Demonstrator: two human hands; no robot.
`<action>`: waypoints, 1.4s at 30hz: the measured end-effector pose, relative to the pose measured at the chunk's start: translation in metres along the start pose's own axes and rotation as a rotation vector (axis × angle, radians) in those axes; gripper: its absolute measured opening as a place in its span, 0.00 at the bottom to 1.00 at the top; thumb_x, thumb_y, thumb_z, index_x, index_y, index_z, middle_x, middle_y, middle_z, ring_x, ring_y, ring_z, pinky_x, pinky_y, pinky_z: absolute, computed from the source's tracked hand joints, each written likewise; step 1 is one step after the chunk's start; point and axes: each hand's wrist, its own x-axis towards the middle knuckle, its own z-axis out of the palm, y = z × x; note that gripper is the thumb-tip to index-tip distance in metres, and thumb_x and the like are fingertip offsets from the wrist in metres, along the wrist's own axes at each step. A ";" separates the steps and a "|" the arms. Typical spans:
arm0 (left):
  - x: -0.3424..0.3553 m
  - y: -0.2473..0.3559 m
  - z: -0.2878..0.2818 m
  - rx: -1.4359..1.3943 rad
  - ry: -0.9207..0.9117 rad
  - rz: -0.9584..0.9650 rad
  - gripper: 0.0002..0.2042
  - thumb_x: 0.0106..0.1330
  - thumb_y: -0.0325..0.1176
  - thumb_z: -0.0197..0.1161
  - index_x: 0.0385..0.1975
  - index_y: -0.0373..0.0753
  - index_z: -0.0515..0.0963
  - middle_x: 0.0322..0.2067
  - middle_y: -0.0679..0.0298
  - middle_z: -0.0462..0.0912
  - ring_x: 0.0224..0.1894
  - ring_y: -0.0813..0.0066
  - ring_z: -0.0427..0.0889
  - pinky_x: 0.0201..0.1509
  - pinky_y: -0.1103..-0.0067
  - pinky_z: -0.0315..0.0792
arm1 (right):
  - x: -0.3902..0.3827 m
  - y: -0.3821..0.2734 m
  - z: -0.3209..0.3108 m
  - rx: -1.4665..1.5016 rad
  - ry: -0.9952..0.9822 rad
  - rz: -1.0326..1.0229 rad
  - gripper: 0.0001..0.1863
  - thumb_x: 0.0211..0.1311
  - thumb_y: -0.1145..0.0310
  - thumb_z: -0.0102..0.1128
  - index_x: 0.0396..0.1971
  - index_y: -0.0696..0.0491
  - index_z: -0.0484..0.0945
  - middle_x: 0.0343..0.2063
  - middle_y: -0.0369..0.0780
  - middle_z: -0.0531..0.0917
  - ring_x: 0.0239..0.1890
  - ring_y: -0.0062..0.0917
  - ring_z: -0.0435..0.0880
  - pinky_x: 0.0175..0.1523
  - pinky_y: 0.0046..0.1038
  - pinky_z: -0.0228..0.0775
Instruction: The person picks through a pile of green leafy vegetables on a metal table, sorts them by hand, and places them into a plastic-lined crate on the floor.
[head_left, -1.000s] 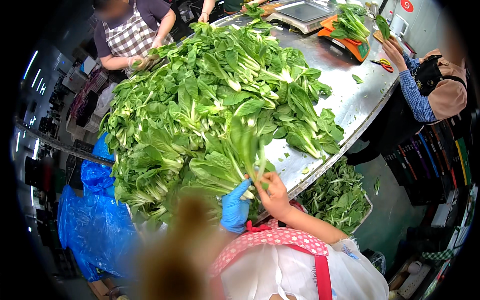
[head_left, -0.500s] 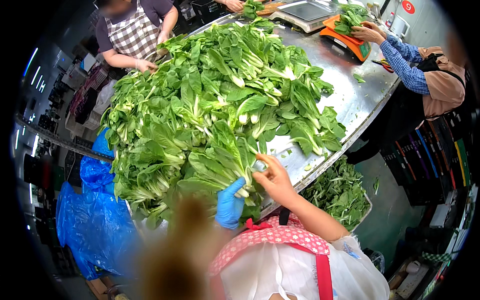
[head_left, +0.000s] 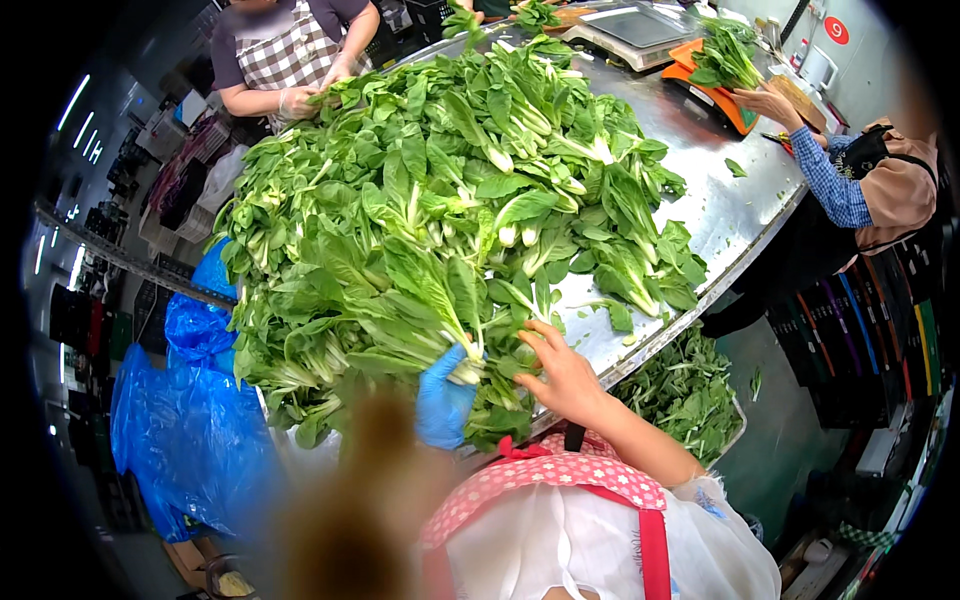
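Note:
In my left hand (head_left: 443, 405), which wears a blue glove, is a bunch of leafy greens (head_left: 435, 305). The fingers close round its pale stem ends, and the leaves spread away from me over the heap. My bare right hand (head_left: 565, 375) is just right of the bunch, at the near edge of the pile. Its thumb and fingers are apart, with nothing visible between them. A large heap of the same greens (head_left: 400, 170) covers much of the metal table (head_left: 680, 150).
Under the table's right edge stands a tub of loose leaves (head_left: 680, 390). Blue plastic bags (head_left: 190, 430) hang at the left. Across the heap a person in a checked apron (head_left: 290, 50) handles greens. At the right, another person (head_left: 850, 185) holds greens by an orange scale (head_left: 705, 90).
My left hand has shifted slightly left and up with the bunch. My right hand has drawn away from the stems, its fingers now further apart. The person at right has lifted greens off the scale.

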 end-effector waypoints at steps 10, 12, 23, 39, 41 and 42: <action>0.006 -0.013 -0.017 -0.030 0.015 -0.093 0.11 0.61 0.25 0.57 0.42 0.31 0.72 0.35 0.59 0.78 0.40 0.70 0.77 0.44 0.77 0.71 | -0.007 -0.014 0.010 0.672 0.088 -0.189 0.06 0.55 0.74 0.60 0.31 0.56 0.73 0.30 0.38 0.76 0.35 0.22 0.74 0.41 0.24 0.67; 0.007 -0.011 -0.020 -0.067 0.016 -0.102 0.11 0.60 0.25 0.57 0.43 0.32 0.72 0.36 0.60 0.78 0.40 0.70 0.77 0.45 0.77 0.71 | -0.025 -0.003 0.008 0.673 0.035 -0.086 0.08 0.55 0.73 0.60 0.33 0.56 0.73 0.32 0.39 0.77 0.35 0.23 0.76 0.39 0.24 0.69; -0.008 -0.032 -0.011 0.176 -0.056 -0.031 0.14 0.60 0.24 0.58 0.47 0.37 0.71 0.41 0.63 0.77 0.42 0.74 0.76 0.46 0.78 0.70 | -0.001 0.006 0.022 0.458 -0.045 0.221 0.19 0.52 0.64 0.65 0.39 0.61 0.76 0.29 0.38 0.75 0.31 0.21 0.75 0.35 0.23 0.68; -0.005 -0.039 -0.026 0.320 0.012 0.004 0.04 0.58 0.24 0.59 0.32 0.36 0.76 0.26 0.63 0.79 0.26 0.75 0.77 0.31 0.83 0.68 | -0.018 0.030 0.046 0.948 -0.079 0.531 0.11 0.61 0.70 0.56 0.40 0.60 0.77 0.31 0.34 0.79 0.29 0.14 0.73 0.35 0.18 0.66; -0.005 -0.040 -0.023 0.291 0.011 -0.004 0.05 0.58 0.24 0.59 0.33 0.36 0.76 0.26 0.63 0.79 0.27 0.76 0.77 0.31 0.83 0.68 | -0.019 0.031 0.048 0.965 -0.087 0.555 0.11 0.61 0.71 0.55 0.41 0.60 0.76 0.32 0.34 0.79 0.30 0.14 0.73 0.36 0.18 0.66; -0.004 -0.040 -0.024 0.293 0.012 0.003 0.05 0.58 0.23 0.59 0.33 0.36 0.76 0.26 0.63 0.79 0.27 0.76 0.77 0.31 0.83 0.68 | -0.020 0.032 0.049 0.970 -0.088 0.562 0.11 0.61 0.71 0.55 0.41 0.60 0.76 0.32 0.34 0.79 0.31 0.14 0.73 0.37 0.18 0.66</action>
